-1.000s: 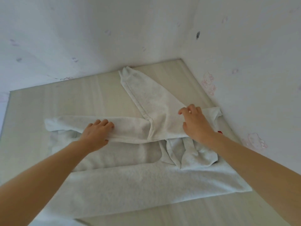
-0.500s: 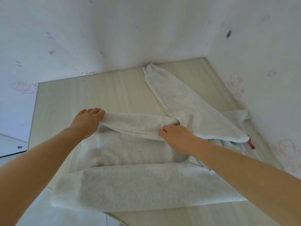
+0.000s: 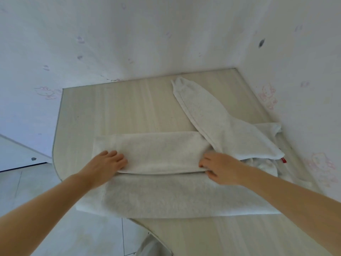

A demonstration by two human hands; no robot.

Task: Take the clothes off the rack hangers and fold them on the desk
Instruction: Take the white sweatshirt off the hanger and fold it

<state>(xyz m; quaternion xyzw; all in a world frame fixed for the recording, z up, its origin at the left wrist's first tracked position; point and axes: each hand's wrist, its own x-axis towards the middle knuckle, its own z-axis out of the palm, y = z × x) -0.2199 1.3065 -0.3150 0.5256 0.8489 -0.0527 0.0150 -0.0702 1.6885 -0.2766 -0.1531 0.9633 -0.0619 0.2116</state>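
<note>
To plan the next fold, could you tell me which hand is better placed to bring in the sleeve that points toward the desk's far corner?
Probably the right hand: it rests beside the base of the outstretched sleeve, while the left hand presses the folded band's opposite end.

No text, brand name or number can be read anywhere. A small red tag (image 3: 283, 160) sticks out at the right edge of the pale grey garment (image 3: 166, 196), but it is too small to show any lettering. The white walls (image 3: 129, 34) carry faint pink cartoon-cat drawings (image 3: 267, 95), with further ones at the left (image 3: 46, 92) and lower right (image 3: 321, 163); these are pictures only, without legible words.
</note>
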